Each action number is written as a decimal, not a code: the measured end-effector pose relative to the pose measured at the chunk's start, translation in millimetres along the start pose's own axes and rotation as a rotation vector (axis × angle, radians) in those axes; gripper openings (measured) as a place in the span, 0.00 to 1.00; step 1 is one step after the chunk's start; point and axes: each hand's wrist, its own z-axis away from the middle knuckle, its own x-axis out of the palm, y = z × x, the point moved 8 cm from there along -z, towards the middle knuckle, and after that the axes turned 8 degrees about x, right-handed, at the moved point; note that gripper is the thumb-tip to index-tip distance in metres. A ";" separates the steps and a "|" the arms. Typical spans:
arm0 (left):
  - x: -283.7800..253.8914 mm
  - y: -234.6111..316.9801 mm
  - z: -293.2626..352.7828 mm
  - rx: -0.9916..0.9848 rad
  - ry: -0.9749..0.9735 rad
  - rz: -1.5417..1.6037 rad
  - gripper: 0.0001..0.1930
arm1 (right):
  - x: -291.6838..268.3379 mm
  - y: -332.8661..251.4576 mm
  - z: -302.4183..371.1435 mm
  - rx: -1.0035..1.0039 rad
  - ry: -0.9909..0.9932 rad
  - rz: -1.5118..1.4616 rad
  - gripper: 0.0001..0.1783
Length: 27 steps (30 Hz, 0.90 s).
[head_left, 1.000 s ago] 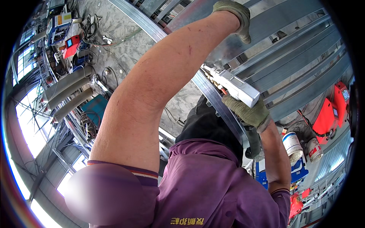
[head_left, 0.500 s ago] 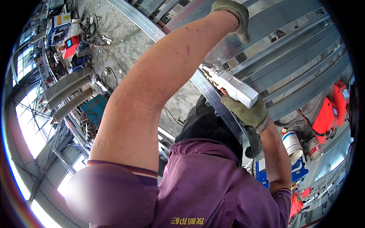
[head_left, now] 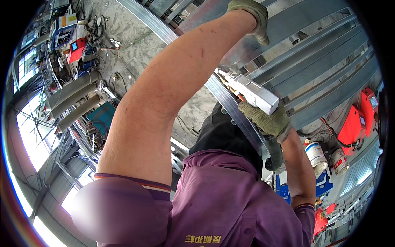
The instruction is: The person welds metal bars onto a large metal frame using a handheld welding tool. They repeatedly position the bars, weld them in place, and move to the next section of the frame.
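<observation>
My right hand, in a green-grey knit glove, is closed around a silver handheld welding gun. The gun's narrow nozzle points up and left, and its tip meets the metal beside my left forearm. A faint pale haze hangs by the tip. Under the gun runs a long galvanized steel rail of a slatted steel frame. Farther off, my gloved left hand bends down over the frame's flat plate. Its fingers are mostly hidden, so its grip does not show.
Red machines stand at the right, near white buckets and a blue crate. Cables and a wrench-like tool lie on the concrete floor at the left. Beyond are large grey cylinders and a teal box.
My left hand and the welding gun have shifted very slightly to the left. Pale haze now shows near the gun's tip. My right hand keeps its hold.
</observation>
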 end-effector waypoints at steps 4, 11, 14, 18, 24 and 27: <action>-0.3 0.2 0.7 0.004 -0.008 -0.020 0.36 | -2.2 -6.8 3.0 0.016 0.004 0.012 0.24; 1.0 -0.7 -0.7 0.003 -0.001 -0.016 0.36 | 0.6 4.9 2.5 0.070 -0.012 -0.110 0.27; 1.2 -1.3 -1.1 0.002 -0.012 -0.020 0.36 | 0.7 8.4 2.7 0.086 -0.023 -0.115 0.27; 0.5 -0.9 0.1 0.005 -0.012 -0.002 0.36 | -1.5 8.8 2.7 0.080 -0.017 -0.071 0.28; -0.2 -1.6 0.8 0.009 0.003 -0.003 0.36 | -2.2 7.0 5.5 0.073 -0.025 -0.080 0.27; 0.2 -2.5 -0.2 0.012 -0.002 0.007 0.36 | -1.6 11.0 5.7 0.081 -0.027 -0.096 0.27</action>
